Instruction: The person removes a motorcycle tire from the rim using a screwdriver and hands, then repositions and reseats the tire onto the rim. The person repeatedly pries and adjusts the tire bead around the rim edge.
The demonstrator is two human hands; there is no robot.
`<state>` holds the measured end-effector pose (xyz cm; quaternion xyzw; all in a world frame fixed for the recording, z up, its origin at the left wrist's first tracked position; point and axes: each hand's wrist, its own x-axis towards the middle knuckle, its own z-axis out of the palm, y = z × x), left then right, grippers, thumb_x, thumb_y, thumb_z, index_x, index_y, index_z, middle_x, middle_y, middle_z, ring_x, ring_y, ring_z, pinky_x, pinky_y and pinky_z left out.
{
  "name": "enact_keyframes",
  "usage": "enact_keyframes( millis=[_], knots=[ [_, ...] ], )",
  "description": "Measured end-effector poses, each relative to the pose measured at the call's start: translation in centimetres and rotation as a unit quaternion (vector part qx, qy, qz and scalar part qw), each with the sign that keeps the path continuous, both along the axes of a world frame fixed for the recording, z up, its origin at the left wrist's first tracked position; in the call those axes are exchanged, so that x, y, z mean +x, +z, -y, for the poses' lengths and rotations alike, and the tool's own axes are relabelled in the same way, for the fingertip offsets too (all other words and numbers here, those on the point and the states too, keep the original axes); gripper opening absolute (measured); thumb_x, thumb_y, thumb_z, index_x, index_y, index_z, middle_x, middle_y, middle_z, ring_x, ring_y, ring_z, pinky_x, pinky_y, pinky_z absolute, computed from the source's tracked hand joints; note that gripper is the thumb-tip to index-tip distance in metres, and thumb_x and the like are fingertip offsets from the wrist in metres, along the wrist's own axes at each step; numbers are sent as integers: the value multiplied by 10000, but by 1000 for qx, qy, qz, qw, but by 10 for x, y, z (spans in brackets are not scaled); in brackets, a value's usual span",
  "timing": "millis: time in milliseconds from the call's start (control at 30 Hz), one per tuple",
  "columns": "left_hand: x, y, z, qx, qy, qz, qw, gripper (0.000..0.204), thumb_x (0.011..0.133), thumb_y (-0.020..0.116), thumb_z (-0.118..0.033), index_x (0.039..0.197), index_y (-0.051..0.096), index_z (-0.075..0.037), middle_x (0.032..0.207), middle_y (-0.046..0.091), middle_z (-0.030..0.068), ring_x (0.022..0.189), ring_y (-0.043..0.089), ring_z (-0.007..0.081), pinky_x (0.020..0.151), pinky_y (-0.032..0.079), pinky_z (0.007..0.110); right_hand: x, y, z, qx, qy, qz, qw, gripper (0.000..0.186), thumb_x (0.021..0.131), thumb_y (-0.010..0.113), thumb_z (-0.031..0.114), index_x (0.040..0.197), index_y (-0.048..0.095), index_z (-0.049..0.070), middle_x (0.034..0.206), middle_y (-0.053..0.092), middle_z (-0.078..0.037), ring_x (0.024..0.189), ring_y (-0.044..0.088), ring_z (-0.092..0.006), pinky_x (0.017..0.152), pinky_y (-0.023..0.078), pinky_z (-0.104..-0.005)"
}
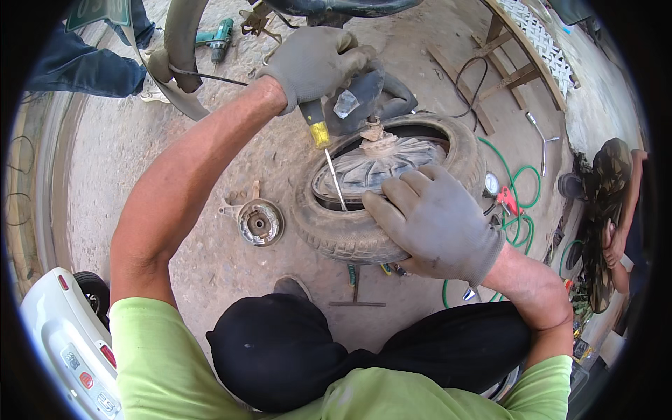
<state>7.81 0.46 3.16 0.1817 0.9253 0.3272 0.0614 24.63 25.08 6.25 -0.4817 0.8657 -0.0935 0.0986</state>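
My left hand (311, 64), in a grey glove, is closed round the black and yellow handle of a screwdriver (318, 134). The shaft slants down, its tip tucked in between the wheel hub (402, 159) and the near bead of a worn black tyre (336, 234). My right hand (442, 222), gloved alike, grips the tyre's near right side, its fingers curled over the inner edge. The dusty finned hub sits inside the tyre with its axle pointing up. A round brake plate (260, 222) lies on the ground left of the tyre.
A green drill (215, 40) lies at the far left near a person's legs (91, 66). Right of the tyre are a pressure gauge (492, 185), a green hose (528, 231) and a wheel wrench (544, 143). A T-shaped tool (355, 297) lies near my feet. Another person (616, 224) is at the right.
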Motion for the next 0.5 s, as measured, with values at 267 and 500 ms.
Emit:
enact_keyframes(
  millis=[267,500],
  knots=[
    [6,-140,-30,348,266,-6,899,409,1102,764,-365,1089,807,41,892,821,123,741,758,217,685,601,399,-13,0,-9,-1,-3,15,1000,824,649,961,295,1388,704,37,1113,738,-100,1014,741,-314,900,567,-450],
    [37,-150,-2,278,208,-40,937,452,1101,797,-372,1285,758,39,1096,807,112,948,746,175,866,610,358,-18,1,-12,2,-10,31,999,779,679,952,316,1368,711,45,1107,749,-126,998,744,-340,874,568,-476]
  ],
)
